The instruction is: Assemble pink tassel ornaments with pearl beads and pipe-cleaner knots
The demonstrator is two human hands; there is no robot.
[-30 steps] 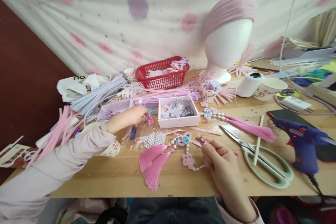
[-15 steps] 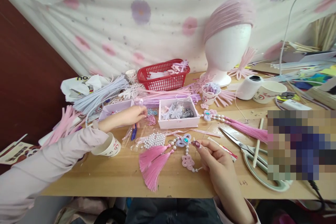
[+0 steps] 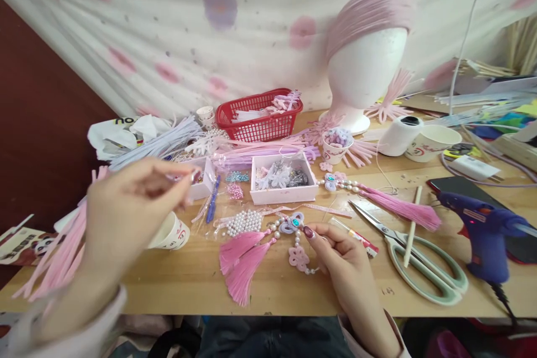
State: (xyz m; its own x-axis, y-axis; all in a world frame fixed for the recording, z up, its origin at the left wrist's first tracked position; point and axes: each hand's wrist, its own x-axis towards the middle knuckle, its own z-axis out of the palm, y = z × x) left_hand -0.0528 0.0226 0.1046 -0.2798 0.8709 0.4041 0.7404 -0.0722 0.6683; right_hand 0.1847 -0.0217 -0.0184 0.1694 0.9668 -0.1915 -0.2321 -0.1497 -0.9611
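Meanwhile, right hand [image 3: 342,260] at the beaded flower ornament [image 3: 297,257].

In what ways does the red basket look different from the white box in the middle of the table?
The red basket has walls full of small holes, while the white box has solid walls. The basket is larger and has rounded ends; the box is smaller, with straight sides and square corners. Both are open at the top and hold small craft pieces.
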